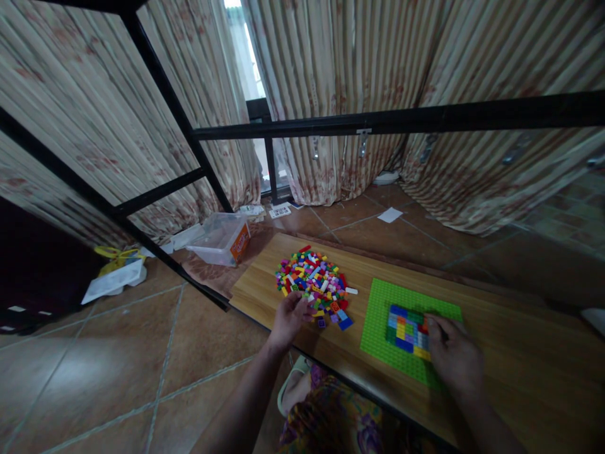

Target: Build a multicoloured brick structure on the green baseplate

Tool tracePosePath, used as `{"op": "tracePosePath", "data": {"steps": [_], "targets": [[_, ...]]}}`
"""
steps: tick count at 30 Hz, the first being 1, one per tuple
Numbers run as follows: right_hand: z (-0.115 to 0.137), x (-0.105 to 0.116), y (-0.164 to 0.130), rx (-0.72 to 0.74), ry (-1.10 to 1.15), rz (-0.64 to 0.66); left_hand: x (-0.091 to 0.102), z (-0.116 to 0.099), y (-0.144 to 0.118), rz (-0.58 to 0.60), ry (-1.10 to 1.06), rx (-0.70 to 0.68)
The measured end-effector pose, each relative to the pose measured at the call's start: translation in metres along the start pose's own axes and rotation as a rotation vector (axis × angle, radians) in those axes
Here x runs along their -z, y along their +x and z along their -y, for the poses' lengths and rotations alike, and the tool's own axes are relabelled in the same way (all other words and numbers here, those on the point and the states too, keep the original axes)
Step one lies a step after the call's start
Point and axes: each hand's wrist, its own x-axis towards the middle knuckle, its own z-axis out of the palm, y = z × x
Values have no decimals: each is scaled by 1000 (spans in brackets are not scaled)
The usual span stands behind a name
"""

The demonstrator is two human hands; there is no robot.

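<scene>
My right hand is closed in a pinch at the right side of a low, many-coloured block of building bricks. A small building brick is at its fingertips, mostly covered by them, with some red showing there. The block sits on a green studded baseplate. My left hand hovers at the near edge of a heap of loose building bricks, its fingers loosely curled and a little apart. I make out no brick held in it. Several bricks lie beside its fingertips, including a blue brick.
A wooden table carries the heap and baseplate. On the tiled floor beyond its left end stands a clear plastic box with an orange label. A black metal frame crosses in front of long curtains. Paper lies on the floor.
</scene>
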Motion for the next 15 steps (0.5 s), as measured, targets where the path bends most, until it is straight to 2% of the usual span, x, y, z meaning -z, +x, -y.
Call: {"op": "tracePosePath", "data": {"steps": [6,11,15], "targets": [[-1,-2,-1,16,6,-16,-3,0,4,-41,43,-27],[-1,-2,-1,-9,3,-11,-7,4,16,-126,156,-92],[-1,-1,-1,12,11,-6,-11,2,30,-144,279,-95]]}}
